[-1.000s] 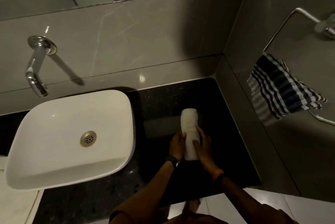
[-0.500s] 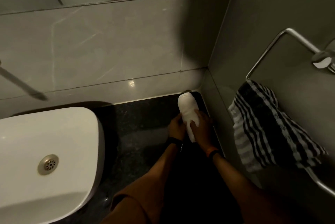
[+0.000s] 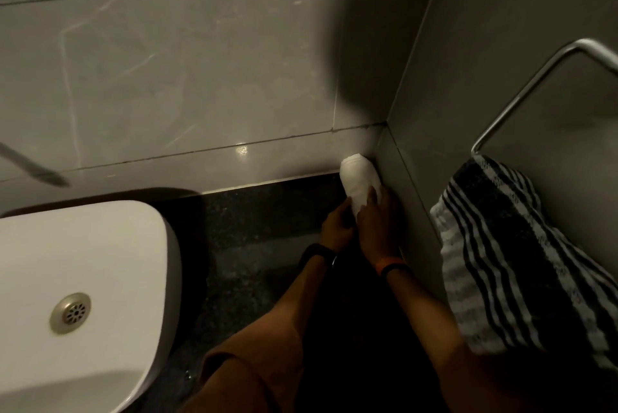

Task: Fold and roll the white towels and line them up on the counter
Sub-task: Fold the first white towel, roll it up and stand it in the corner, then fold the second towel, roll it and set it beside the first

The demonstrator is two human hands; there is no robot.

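A rolled white towel [image 3: 358,178] lies on the dark speckled counter [image 3: 261,232], pushed into the back right corner where the two tiled walls meet. Its far end touches or nearly touches the back wall. My left hand [image 3: 336,228] grips the near end of the roll from the left. Over the near part of the roll, from the right, lies my right hand [image 3: 378,222], fingers on the cloth. The near end of the towel is hidden under both hands. No other white towel is in view.
A white basin [image 3: 110,279] with a metal drain [image 3: 70,312] fills the left. On the right wall a metal towel rail [image 3: 521,91] carries a black-and-white striped cloth [image 3: 521,262] that hangs close to my right forearm. A mirror runs along the top.
Both hands have slid the rolled towel away from me and to the right, from the middle of the counter into the back corner. My view has turned right.
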